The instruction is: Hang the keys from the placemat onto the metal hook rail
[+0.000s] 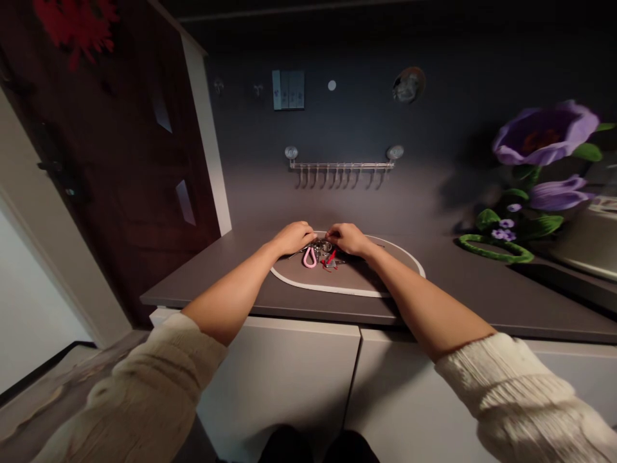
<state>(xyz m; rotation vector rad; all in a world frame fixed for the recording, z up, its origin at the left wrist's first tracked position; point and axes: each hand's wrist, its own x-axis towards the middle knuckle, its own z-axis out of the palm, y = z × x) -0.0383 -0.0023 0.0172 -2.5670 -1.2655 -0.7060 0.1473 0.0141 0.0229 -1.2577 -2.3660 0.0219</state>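
A small bunch of keys point(320, 245) with metal rings lies between my hands, inside an oval white outline point(332, 290) on the dark countertop. My left hand point(295, 238) is at its left side, fingers bent and closed against the metal pieces. From the right, my right hand point(349, 238) pinches at the rings with thumb and forefinger. A pink loop strap point(310, 258) hangs toward me from the bunch, and beside it lies a red item point(331, 258) with a greyish tag. Thin dark pieces show partly under both hands. The exact parts between the fingertips are too small to make out.
A clear rail with several hooks point(343, 166) is fixed to the wall behind. Purple flowers point(547, 135) and a green ring-shaped base point(495, 249) stand at the right, near a pale round container point(595, 235). A dark door point(110, 167) is at the left. White cabinets point(279, 379) are below.
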